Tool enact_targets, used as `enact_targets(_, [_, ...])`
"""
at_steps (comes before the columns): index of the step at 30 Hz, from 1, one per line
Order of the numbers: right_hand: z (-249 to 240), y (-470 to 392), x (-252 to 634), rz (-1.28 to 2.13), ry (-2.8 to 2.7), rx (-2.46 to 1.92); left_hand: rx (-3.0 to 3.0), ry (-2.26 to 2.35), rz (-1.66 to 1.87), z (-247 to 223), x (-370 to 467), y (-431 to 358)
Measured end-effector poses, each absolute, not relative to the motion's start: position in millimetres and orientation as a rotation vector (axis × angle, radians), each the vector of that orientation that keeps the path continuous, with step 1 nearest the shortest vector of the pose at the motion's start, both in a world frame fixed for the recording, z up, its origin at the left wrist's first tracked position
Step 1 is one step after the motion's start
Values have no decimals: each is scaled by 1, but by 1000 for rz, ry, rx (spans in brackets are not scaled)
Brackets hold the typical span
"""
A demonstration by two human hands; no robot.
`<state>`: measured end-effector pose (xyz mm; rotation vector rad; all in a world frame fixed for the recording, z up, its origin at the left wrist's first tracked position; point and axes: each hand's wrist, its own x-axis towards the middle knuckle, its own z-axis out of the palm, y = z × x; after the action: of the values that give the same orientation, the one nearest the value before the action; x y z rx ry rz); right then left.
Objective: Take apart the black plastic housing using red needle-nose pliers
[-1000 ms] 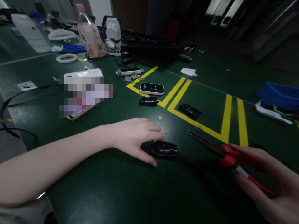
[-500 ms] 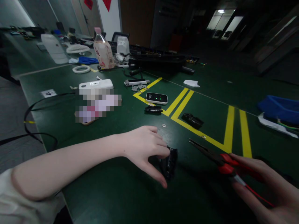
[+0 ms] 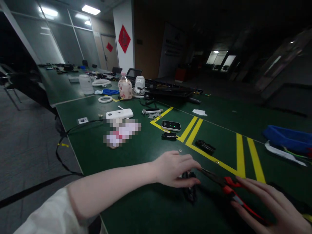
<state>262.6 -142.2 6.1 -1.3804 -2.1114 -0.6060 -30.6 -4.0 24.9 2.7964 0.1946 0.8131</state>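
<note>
My left hand (image 3: 177, 169) is palm down over a dark, glossy elongated piece (image 3: 190, 193) lying on the green table. Its thumb and index finger are apart, and the index fingertip meets or overlaps the tip of the pliers; contact is unclear. The palm hides part of the dark piece. My right hand (image 3: 273, 204) grips red-handled needle-nose pliers (image 3: 227, 188), whose jaws point left toward my left fingers. A small metal ring (image 3: 180, 150) lies just beyond my left hand. Another ring (image 3: 217, 162) rests by the yellow tape.
Two more dark pieces (image 3: 205, 147) (image 3: 170, 136) lie beyond my hands, near a white-edged device with green lights (image 3: 171, 125). A blurred-out phone (image 3: 123, 133), white power bank (image 3: 119, 113) and pink bottle (image 3: 125, 87) stand left. A blue tray (image 3: 287, 138) is at right.
The camera view has tilted up and turned left. My left hand's fingers have moved closer to the pliers' tip, while my right hand keeps hold of the pliers.
</note>
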Motion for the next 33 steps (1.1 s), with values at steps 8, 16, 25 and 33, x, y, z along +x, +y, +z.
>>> enact_targets(8, [18,-146,243,-874,-2157,-1237,2849,256,858,25,-30,-3])
enact_targets(16, [22,-157,231,-1043,-2117,-1200,2960,125,863,17,-27,-12])
enact_targets(25, [13,-157,240,-917,-2138,-1259,2956,127,921,12,-29,-7])
enact_targets(33, [11,-153,238,-820,-2134,-1300,2844,148,897,9,-29,-4])
